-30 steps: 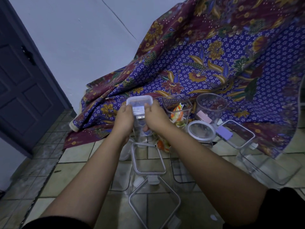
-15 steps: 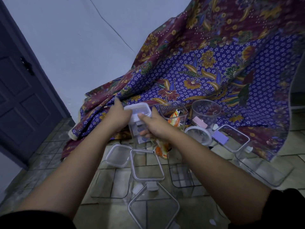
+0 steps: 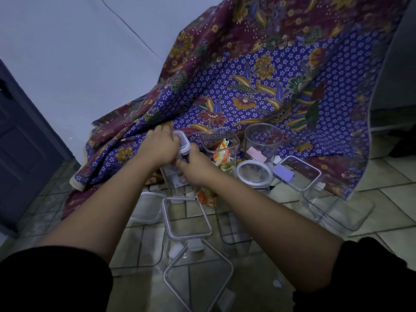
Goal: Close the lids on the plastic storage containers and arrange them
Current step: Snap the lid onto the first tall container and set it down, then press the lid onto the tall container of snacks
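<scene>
Both my hands grip a small clear lidded container (image 3: 173,176) with a white lid (image 3: 184,143), held over the edge of the patterned cloth. My left hand (image 3: 161,144) wraps the lid's left side. My right hand (image 3: 195,166) holds the container's body just below the lid. Part of the container is hidden behind my fingers. Behind it stand an open square container (image 3: 219,140) with colourful packets inside and an open round container (image 3: 263,140). A round lid (image 3: 253,174) with a purple tab lies in front of the round one.
Several clear open containers stand on the tiled floor below my arms: a square one (image 3: 188,218), a larger one (image 3: 198,273) and a small one (image 3: 147,204). Another container (image 3: 337,208) lies at the right. A patterned cloth (image 3: 258,86) drapes behind; a dark door (image 3: 22,143) is left.
The lidded container has gone down and away toward the cloth. My left hand has shifted onto the lid and my right hand has slid down onto the body.
</scene>
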